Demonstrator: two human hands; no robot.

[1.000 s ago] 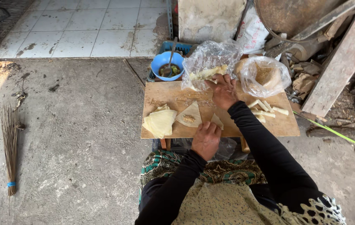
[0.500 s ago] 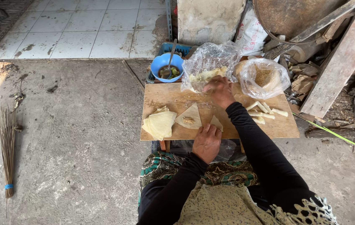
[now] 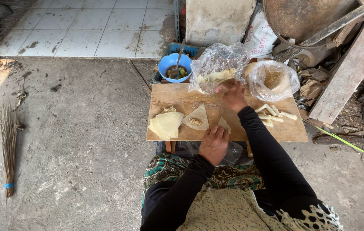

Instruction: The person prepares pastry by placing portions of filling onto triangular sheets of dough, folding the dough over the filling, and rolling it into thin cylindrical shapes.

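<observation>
Our right hand [image 3: 233, 95] reaches open-fingered into the bag [image 3: 217, 68] at the board's [image 3: 233, 128] far edge, while our left hand [image 3: 213, 144] presses flat on a wrapper [image 3: 223, 124] beside the filled wrapper [image 3: 197, 117].

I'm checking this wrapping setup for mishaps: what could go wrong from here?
The right hand reaches into a clear bag at the board's far edge; it might tip or spill. The rolled pieces lie near the wooden board edge and could roll off. The left hand may smear the filling on the open wrapper.
</observation>
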